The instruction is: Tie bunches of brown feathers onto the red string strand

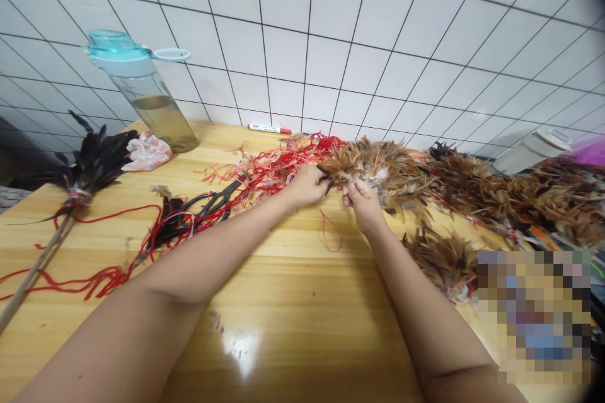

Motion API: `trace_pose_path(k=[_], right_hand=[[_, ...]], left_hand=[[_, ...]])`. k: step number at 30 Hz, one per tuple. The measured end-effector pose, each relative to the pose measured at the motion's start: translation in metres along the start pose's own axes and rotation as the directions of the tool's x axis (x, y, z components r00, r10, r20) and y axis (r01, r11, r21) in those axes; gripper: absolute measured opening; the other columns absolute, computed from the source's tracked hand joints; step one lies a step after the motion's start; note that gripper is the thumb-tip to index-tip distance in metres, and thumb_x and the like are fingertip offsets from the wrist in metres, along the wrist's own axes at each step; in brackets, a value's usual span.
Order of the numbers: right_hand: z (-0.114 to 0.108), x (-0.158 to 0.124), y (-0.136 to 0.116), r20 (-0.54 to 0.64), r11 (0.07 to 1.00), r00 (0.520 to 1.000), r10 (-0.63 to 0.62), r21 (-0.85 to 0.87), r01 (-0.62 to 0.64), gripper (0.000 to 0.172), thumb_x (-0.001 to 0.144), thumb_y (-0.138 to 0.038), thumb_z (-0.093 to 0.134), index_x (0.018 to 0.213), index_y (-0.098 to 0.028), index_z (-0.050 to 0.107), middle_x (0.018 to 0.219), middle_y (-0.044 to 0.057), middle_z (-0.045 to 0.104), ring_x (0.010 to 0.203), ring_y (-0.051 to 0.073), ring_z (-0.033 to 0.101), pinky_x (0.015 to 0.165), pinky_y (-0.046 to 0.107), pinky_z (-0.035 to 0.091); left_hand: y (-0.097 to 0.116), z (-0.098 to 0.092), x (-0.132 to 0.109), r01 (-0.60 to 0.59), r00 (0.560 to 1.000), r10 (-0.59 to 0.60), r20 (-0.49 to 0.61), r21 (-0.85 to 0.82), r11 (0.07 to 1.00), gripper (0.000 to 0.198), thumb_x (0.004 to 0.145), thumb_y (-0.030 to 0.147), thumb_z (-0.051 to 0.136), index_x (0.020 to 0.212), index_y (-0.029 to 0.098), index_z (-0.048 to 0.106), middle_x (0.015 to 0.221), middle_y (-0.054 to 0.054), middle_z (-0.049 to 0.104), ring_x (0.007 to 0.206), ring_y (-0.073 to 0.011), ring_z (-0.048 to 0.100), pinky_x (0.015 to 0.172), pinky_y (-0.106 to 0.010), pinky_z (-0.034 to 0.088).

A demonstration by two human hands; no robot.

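Observation:
Both hands are over the far middle of the wooden table, a short way apart. My left hand [309, 186] is closed at the left end of a bunch of brown feathers [392, 170], with dark feather tips at its fingers. My right hand [363, 201] has its fingers curled in a pinch at the lower edge of the same feathers; whatever lies between them is too small to make out. A thin red thread [331, 239] loops on the table just below. Tangled red string [283, 160] lies behind and left of my left hand.
Black scissors [215, 201] lie left of the hands. Farther left are a bottle [163, 116], crumpled tissue [149, 151] and a stick [40, 264] with black feathers [101, 154]. A marker [269, 129] lies by the tiled wall. More brown feather bunches [515, 195] spread right.

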State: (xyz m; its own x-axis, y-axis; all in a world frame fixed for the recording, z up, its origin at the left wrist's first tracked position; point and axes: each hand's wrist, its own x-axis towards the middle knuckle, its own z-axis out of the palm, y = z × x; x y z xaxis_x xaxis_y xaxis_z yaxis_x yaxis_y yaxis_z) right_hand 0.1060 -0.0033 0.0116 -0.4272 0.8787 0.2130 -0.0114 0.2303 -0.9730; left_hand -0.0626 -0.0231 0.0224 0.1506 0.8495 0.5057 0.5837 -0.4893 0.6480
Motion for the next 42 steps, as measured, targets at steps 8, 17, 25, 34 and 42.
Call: trace_pose_path(k=[8,17,25,34,42], right_hand=[[-0.003,0.004,0.013,-0.241,0.991,0.962,0.131,0.034,-0.126,0.028,0.078,-0.045,0.053,0.065,-0.021,0.049,0.047,-0.007,0.038,0.045,0.008,0.032,0.047,0.021,0.025],[-0.004,-0.003,0.005,-0.235,0.764,0.969,-0.079,-0.639,-0.093,0.024,0.085,-0.027,0.038,0.067,-0.020,0.053,0.072,0.001,0.056,0.069,0.014,0.048,0.062,0.025,0.034],[-0.006,-0.005,-0.008,0.302,0.401,0.953,0.024,-0.876,0.268,0.022,0.084,-0.016,0.042,0.080,-0.020,0.064,0.093,0.009,0.064,0.076,0.018,0.056,0.064,0.029,0.035],[-0.004,-0.002,0.000,0.255,1.000,0.967,0.009,-0.012,-0.006,0.025,0.085,-0.036,0.049,0.066,-0.019,0.052,0.065,-0.003,0.052,0.052,0.008,0.042,0.054,0.021,0.033],[0.007,-0.005,-0.003,0.186,0.727,0.933,0.309,0.587,-0.357,0.024,0.068,-0.025,0.071,0.072,-0.018,0.048,0.073,-0.006,0.053,0.048,0.002,0.036,0.044,0.015,0.026]], left_hand=[[0.026,0.017,-0.010,-0.103,0.994,0.099,0.034,0.132,0.986,0.017,0.082,0.013,0.046,0.068,0.015,0.054,0.067,-0.002,0.054,0.065,-0.0115,0.049,0.062,-0.023,0.037],[0.038,0.022,-0.016,-0.215,0.976,0.192,0.101,0.327,0.920,0.020,0.088,0.019,0.040,0.076,0.015,0.056,0.076,-0.006,0.057,0.073,-0.0157,0.051,0.068,-0.028,0.039],[0.031,-0.006,-0.002,-0.379,0.922,0.305,0.237,0.405,0.832,0.020,0.081,0.012,0.043,0.071,0.016,0.059,0.073,-0.007,0.058,0.073,-0.0170,0.051,0.070,-0.030,0.038],[-0.001,-0.018,0.002,-0.036,0.988,0.068,0.142,-0.212,0.977,0.014,0.075,0.027,0.064,0.078,0.013,0.064,0.077,-0.004,0.067,0.072,-0.0144,0.061,0.068,-0.024,0.045],[0.009,0.004,-0.001,-0.017,1.000,0.017,-0.009,0.051,0.999,0.015,0.081,0.016,0.053,0.074,0.014,0.066,0.085,-0.006,0.067,0.079,-0.0151,0.061,0.076,-0.027,0.046]])
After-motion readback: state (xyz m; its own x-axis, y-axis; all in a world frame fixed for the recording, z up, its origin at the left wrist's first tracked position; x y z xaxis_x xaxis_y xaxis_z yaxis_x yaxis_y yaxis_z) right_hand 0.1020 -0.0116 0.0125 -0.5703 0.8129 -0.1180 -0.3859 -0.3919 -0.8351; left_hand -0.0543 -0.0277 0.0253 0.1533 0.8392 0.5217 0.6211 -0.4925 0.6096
